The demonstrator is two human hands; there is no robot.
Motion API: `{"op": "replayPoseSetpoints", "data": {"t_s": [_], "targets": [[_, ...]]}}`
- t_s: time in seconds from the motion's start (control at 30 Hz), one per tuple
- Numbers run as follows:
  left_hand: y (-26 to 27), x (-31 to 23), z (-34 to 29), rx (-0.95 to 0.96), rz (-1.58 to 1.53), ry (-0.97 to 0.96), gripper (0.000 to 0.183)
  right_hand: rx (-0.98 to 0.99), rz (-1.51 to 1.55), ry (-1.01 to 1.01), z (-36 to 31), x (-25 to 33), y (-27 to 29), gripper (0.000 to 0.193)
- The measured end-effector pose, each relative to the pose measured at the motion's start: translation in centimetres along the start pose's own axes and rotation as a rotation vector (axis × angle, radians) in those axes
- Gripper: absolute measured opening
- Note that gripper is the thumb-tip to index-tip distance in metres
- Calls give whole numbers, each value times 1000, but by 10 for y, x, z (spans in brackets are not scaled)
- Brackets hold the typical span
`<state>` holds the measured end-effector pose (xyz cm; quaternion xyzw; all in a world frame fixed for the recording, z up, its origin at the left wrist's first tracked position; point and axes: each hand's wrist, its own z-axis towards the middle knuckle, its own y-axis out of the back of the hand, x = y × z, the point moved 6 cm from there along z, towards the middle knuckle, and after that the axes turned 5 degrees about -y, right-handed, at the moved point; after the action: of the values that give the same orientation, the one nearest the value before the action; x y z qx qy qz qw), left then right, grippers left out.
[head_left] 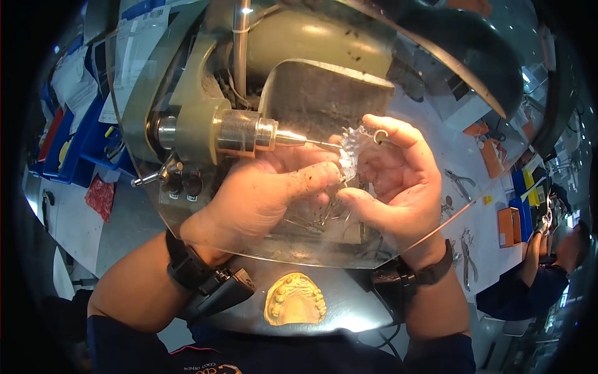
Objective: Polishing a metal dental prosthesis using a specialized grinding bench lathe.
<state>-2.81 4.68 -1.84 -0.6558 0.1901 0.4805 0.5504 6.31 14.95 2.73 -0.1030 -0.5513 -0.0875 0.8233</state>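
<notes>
A shiny metal denture framework is held between my two hands, under a clear shield. My right hand grips its right side, with the thumb below and the forefinger above, beside a curved clasp. The fingers of my left hand are closed on its left edge. The thin tip of a rotary bur reaches the framework from the left; whether it touches is hard to tell. The bur sits in the spindle of a green bench grinding machine. Below the shield lies a yellow plaster dental model.
The clear shield spans the space over my hands. A metal guard stands behind the bur. Pliers lie on the right bench, near an orange box. A co-worker sits at far right. Blue bins stand at left.
</notes>
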Motion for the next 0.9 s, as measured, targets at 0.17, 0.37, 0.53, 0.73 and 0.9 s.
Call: {"op": "replayPoseSetpoints", "data": {"t_s": [0.17,0.37,0.53,0.73,0.9], "targets": [[-3,-3,-2,-1,29,12,20,0,34,-31,0,0,1,64],[0,-2,-1,-13,4,12,21,-22,148,-162,0,-5,-3,65],[-1,-2,-2,37,31,0,17,6,146,-158,-3,-5,-2,66],[-5,-6,-6,38,42,40,13,64,124,-127,-4,-4,0,67],[-2,-3,-3,-2,-6,15,14,8,144,-142,3,-6,-4,67]]}}
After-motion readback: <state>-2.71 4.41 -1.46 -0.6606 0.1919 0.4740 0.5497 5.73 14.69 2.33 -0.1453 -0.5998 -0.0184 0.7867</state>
